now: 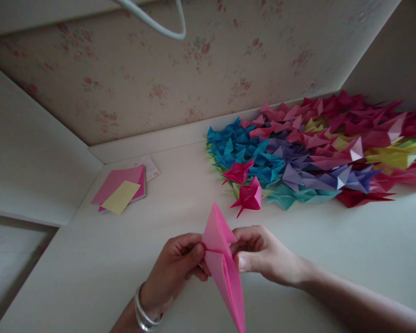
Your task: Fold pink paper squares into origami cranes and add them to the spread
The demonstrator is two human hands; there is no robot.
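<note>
A partly folded sheet of pink origami paper (225, 270) is held up above the white table, its pointed tip upward and a long pointed flap reaching down to the bottom edge of the view. My left hand (180, 263), with silver bangles at its wrist, pinches the paper's left corner between thumb and fingers. On the other side my right hand (263, 256) grips the right edge, thumb in front and fingertips partly hidden behind the paper. Just beyond it on the table lie two bright pink folded paper cranes (250, 196).
A large heap of folded paper cranes (319, 148) in blue, purple, pink, red and yellow covers the table's back right. Square paper sheets (119, 189), pink with a yellow one on top, lie at the back left. A white cable (159, 25) hangs above, before the floral wall.
</note>
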